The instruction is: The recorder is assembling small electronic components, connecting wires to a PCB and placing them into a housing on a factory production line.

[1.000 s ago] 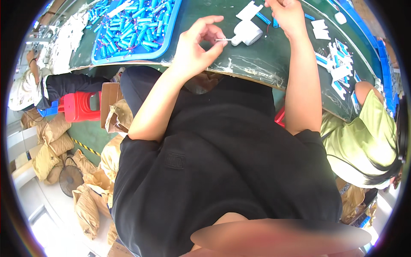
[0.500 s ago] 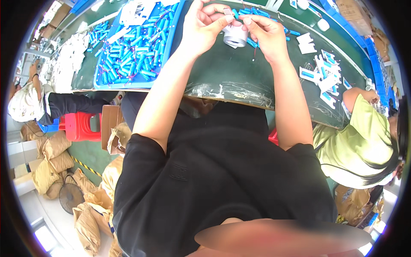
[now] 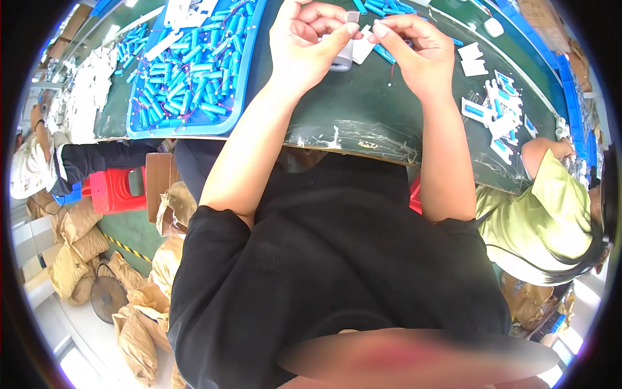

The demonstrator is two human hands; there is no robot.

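Grey tab (image 3: 352, 17), partly hidden, is pinched by left fingers (image 3: 337, 40); right fingers' (image 3: 392, 43) grip unclear.

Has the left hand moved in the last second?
Yes. The left hand has gone forward: its fingertips now show clearly farther from the near edge of the green table than they did then.

Lighting bright, rim black
Glare at lower left; worktop (image 3: 369, 104) edge bowed; oval blur at bottom
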